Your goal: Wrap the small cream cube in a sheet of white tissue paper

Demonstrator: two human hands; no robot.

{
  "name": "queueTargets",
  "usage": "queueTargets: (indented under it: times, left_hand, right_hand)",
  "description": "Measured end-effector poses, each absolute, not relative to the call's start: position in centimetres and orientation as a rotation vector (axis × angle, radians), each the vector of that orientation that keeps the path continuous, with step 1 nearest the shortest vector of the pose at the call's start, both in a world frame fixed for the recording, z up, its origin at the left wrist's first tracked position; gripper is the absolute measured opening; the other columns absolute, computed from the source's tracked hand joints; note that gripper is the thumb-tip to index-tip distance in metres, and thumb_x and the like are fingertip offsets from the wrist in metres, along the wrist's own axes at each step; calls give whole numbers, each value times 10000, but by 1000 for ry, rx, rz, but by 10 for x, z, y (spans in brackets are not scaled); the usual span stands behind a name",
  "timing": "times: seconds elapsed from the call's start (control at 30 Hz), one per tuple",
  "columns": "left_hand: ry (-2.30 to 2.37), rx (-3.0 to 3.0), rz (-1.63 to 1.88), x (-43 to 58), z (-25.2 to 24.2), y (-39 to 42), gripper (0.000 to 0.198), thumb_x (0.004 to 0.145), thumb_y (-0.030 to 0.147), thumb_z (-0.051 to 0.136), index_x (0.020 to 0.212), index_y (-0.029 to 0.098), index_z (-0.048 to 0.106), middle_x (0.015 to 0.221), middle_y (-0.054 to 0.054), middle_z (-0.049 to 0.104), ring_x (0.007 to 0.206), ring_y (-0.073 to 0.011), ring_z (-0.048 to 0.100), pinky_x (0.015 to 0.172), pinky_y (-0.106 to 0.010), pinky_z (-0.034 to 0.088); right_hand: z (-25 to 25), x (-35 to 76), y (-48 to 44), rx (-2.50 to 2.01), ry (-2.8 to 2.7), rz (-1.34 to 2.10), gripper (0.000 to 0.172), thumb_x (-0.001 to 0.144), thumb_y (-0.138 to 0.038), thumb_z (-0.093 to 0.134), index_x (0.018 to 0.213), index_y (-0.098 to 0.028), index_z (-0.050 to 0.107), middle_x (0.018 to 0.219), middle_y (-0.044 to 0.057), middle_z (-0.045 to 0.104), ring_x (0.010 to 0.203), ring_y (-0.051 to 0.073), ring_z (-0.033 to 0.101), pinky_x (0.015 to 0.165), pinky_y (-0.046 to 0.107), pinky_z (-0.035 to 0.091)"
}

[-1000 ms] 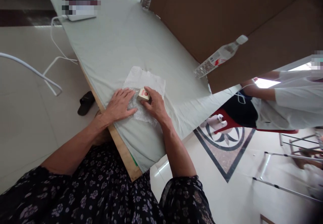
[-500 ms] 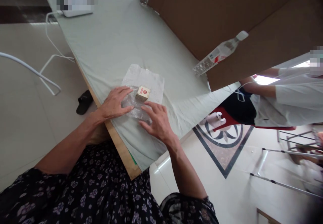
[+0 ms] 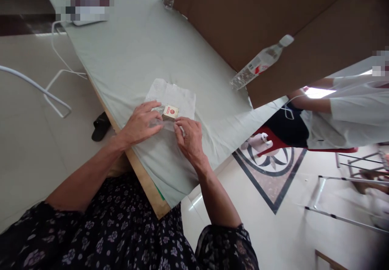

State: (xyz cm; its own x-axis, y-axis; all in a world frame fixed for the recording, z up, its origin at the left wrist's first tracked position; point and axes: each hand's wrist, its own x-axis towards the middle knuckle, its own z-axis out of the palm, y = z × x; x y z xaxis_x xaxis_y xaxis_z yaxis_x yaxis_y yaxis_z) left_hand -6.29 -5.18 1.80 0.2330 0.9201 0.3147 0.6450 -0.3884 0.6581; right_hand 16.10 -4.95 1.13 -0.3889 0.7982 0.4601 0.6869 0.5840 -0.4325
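Observation:
A small cream box with red print (image 3: 170, 112) sits on a crinkled, translucent white wrapping sheet (image 3: 179, 97), which looks like bubble wrap. The sheet's near edge is folded up toward the box. On the box's left, my left hand (image 3: 141, 124) has its fingers apart, with the thumb against the folded edge and the other fingertips by the box. My right hand (image 3: 190, 138) is closed in a pinch on the sheet's edge at the box's near right corner. Its fingers partly hide the sheet there.
A pale cloth (image 3: 130, 55) covers the table, whose wooden edge (image 3: 142, 181) shows near me. A clear plastic bottle (image 3: 258, 65) leans by a large cardboard panel (image 3: 273, 14). A white-cased device (image 3: 91, 20) with a cable stands far left. Another person (image 3: 349, 116) sits at right.
My right hand has closed from spread fingers into a pinch on the sheet. The sheet's near edge has come up toward the box, and my left hand has moved slightly closer.

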Motion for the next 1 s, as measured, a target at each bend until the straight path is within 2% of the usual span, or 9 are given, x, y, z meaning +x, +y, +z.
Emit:
queueTargets:
  times: [0.1, 0.2, 0.3, 0.4, 0.5, 0.57, 0.73, 0.87, 1.0]
  left_hand:
    - [1467, 1932, 1002, -52, 25, -39, 154, 886, 334, 627, 856, 201, 699, 1402, -123, 703, 1343, -308, 625, 1053, -445, 551]
    - [1501, 1766, 1010, -46, 30, -27, 152, 844, 350, 654, 832, 200, 676, 1320, -113, 750, 1201, -291, 683, 883, -373, 574]
    - [1524, 1641, 1032, -41, 30, -16, 163, 815, 360, 656, 801, 198, 647, 1223, -94, 789, 997, -240, 709, 854, -358, 552]
    - [1524, 1555, 1070, -37, 26, -8, 146, 786, 338, 636, 801, 193, 641, 1105, -83, 802, 902, -208, 684, 801, -323, 525]
    - [1534, 1518, 1103, -33, 21, -5, 144, 758, 321, 625, 815, 192, 649, 927, -48, 765, 804, -178, 626, 737, -294, 492]
    - [1535, 1504, 1118, -32, 20, -5, 155, 749, 326, 626, 823, 193, 655, 851, -23, 720, 760, -164, 584, 711, -287, 475]
    - [1520, 1516, 1089, -34, 23, -16, 151, 721, 340, 645, 776, 200, 659, 702, 18, 617, 669, -144, 500, 658, -282, 434]
    - [1500, 1498, 1068, -34, 25, -25, 161, 718, 355, 647, 762, 201, 662, 676, 27, 587, 635, -133, 468, 625, -277, 408]
    - [1514, 1483, 1068, -34, 24, -26, 158, 712, 355, 646, 747, 201, 655, 669, 28, 587, 619, -127, 460, 615, -274, 404]
  right_hand:
    - [17, 163, -38, -1221, -2147, 291, 206, 1055, -293, 506, 950, -233, 673, 1156, 93, 795, 1103, 235, 726, 961, 399, 478]
    - [19, 164, -22, -1260, -2065, 395, 215, 1047, -351, 520, 914, -242, 650, 1160, 95, 779, 1114, 238, 717, 961, 396, 499]
    - [17, 161, -2, -1277, -1959, 573, 224, 1024, -397, 538, 891, -244, 633, 1129, 84, 778, 1059, 223, 719, 946, 378, 523]
    - [12, 156, 13, -1276, -1872, 759, 212, 980, -401, 560, 856, -241, 622, 993, 49, 781, 940, 195, 708, 880, 342, 534]
    - [7, 151, 19, -1291, -1801, 849, 185, 926, -391, 583, 831, -237, 620, 827, 8, 740, 800, 170, 667, 790, 313, 520]
    - [6, 149, 16, -1302, -1749, 866, 175, 898, -390, 594, 823, -235, 624, 794, -2, 722, 766, 165, 649, 758, 306, 511]
    - [6, 149, 0, -1278, -1733, 856, 207, 883, -422, 599, 798, -234, 621, 767, -3, 704, 740, 165, 636, 739, 309, 502]
    - [1, 151, -7, -1300, -1752, 886, 217, 896, -442, 594, 812, -243, 624, 781, -6, 719, 739, 168, 641, 741, 311, 517]
    - [3, 159, -8, -1356, -1796, 588, 196, 955, -407, 567, 891, -243, 654, 910, 48, 765, 881, 221, 694, 877, 392, 527]
